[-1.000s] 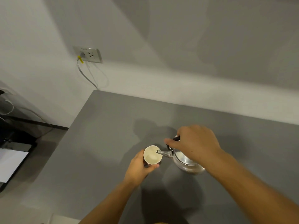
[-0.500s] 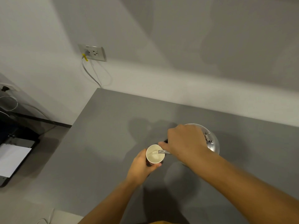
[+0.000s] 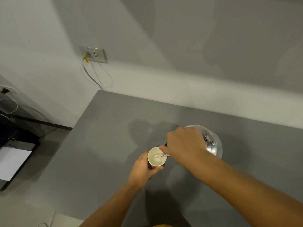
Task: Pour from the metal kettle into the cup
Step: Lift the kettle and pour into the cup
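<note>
- Head view, work surface: a grey table (image 3: 106,136) fills the lower frame; its near and right edges are cut off by the frame.
- Head view, cup (image 3: 156,156): stands upright near the table's centre. The inside is pale and holds clear liquid. The outer wall is mostly hidden by the fingers around it; only a dark reddish strip shows below the rim.
- Head view, left hand (image 3: 144,169): wrapped around the cup from the near-left side, grasping it. The fingertips on the far side are hidden behind the cup.
- Head view, metal kettle (image 3: 213,145): lifted and tipped toward the cup, directly to the cup's right. The handle and most of the body are hidden under the hand; a shiny rounded part with a hinge fitting shows at the right.
- Head view, spout (image 3: 164,155): only the tip is visible, over the cup's right rim.
- Head view, right hand (image 3: 185,145): clenched over the kettle's handle, grasping it from above.
- Head view, surroundings: a wall outlet (image 3: 93,54) with a plugged cable (image 3: 91,76); at the left edge, a dark device, partly cut off and hard to identify.
</note>
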Demonstrator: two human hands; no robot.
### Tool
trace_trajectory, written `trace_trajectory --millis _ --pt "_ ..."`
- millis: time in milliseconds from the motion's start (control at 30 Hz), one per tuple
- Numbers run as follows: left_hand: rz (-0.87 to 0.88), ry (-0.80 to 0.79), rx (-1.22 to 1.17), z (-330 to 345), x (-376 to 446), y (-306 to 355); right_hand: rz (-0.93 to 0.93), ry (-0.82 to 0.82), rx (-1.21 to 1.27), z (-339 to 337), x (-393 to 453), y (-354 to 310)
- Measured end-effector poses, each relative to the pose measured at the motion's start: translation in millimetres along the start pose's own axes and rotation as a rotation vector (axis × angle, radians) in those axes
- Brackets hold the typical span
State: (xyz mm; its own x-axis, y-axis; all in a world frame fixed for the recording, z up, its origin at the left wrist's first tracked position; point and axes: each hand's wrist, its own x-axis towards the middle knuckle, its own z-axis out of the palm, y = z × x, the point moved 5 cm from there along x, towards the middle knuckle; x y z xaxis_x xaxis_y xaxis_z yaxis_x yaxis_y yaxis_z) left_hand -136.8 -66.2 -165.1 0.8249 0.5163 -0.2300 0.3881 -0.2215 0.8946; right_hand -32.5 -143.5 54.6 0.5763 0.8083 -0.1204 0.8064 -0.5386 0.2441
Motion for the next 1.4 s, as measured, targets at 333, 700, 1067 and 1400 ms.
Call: trace_trajectory --millis 333,700,1067,1400 --pt "-0.013 0.008 0.013 -0.1 -0.1 -0.4 0.005 -0.001 -0.009 -0.5 1.7 -0.7" --pt "0.007 0.009 -0.015 -0.1 -2.9 3.3 0.001 -0.015 -0.003 3.6 4.8 -2.2" --pt "0.002 0.016 0.037 0.0 -0.6 0.3 0.007 -0.001 -0.009 1.4 4.9 -1.4" --pt "-0.002 0.017 0.037 0.4 -0.1 0.2 0.010 0.004 -0.006 3.1 6.9 -1.3"
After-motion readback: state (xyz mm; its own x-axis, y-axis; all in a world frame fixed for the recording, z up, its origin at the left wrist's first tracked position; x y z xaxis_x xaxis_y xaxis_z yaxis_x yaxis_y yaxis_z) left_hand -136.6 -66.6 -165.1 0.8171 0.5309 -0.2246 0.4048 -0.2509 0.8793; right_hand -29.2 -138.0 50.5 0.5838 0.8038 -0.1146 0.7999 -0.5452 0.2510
